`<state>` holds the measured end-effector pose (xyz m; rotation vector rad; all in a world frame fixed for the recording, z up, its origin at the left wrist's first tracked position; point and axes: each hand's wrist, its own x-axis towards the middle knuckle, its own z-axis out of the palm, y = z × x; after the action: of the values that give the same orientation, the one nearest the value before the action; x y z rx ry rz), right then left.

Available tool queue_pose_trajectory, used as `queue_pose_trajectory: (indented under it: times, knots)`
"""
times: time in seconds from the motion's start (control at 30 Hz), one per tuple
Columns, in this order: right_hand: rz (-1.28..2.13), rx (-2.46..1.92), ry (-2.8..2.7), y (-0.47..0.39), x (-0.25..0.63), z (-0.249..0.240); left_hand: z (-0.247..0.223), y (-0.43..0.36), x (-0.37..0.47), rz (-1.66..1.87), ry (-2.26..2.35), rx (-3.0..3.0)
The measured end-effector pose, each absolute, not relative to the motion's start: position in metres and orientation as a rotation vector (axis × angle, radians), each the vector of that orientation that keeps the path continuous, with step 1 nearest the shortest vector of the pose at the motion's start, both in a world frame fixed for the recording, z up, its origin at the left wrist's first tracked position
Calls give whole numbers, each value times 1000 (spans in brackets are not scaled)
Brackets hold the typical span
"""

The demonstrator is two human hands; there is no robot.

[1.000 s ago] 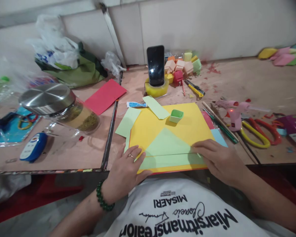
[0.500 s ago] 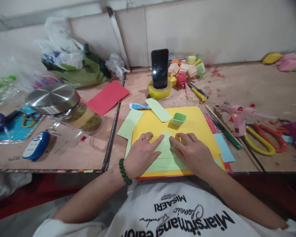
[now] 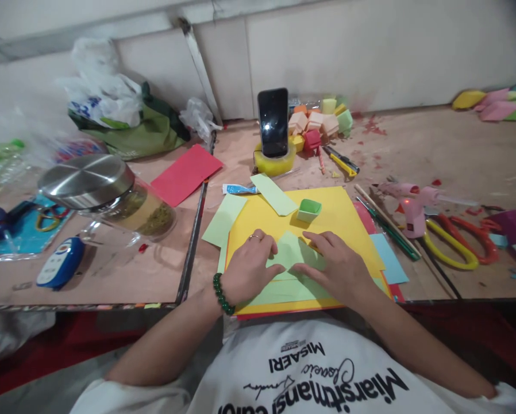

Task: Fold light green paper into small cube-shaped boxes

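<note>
A light green sheet with a pointed top point(image 3: 289, 248) lies between my hands, over more pale green paper point(image 3: 284, 291) on a yellow sheet point(image 3: 327, 208). My left hand point(image 3: 251, 267), below it a dark green bead bracelet point(image 3: 222, 294), rests on the sheet's left side with its thumb pointing inward. On the right side, my right hand point(image 3: 342, 264) presses down, thumb near the left thumb. Both hands have fingers apart and grasp nothing. Just beyond them stands a small open green paper box point(image 3: 309, 210). A pale green strip point(image 3: 274, 195) lies to its left.
A phone point(image 3: 273, 122) stands in a yellow tape roll point(image 3: 275, 164), near folded paper blocks point(image 3: 316, 123). At right are a pink glue gun point(image 3: 413, 215) and scissors point(image 3: 451, 247); at left, a lidded glass jar point(image 3: 150, 215) and a blue-white remote point(image 3: 61, 263).
My thumbs have moved closer together along the green sheet. The fingertips of my left hand have drawn back from its pointed top. The view has shifted slightly.
</note>
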<state>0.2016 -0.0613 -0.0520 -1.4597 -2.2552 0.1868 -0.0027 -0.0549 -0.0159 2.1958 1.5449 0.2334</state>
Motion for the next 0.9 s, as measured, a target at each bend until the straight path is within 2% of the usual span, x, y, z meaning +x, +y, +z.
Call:
queue_pose_trajectory:
  times: [0.17,0.3,0.57,0.7,0.9]
  knots:
    - [534,-1610,-2224,-57,204,-40,-21,-57,-3,332,1486,2061]
    - [776,-1504,-2167,-56,204,-33,-21,-56,-3,423,1506,2100]
    - [970,-1361,-2061,-59,204,-24,-11,-49,3,671,1350,1866]
    - [1069,-1302,-1865,-61,200,-23,-9,-50,5,665,1287,1797]
    - [1017,-1306,-1747,-60,193,-27,-8,-50,4,646,1260,1793]
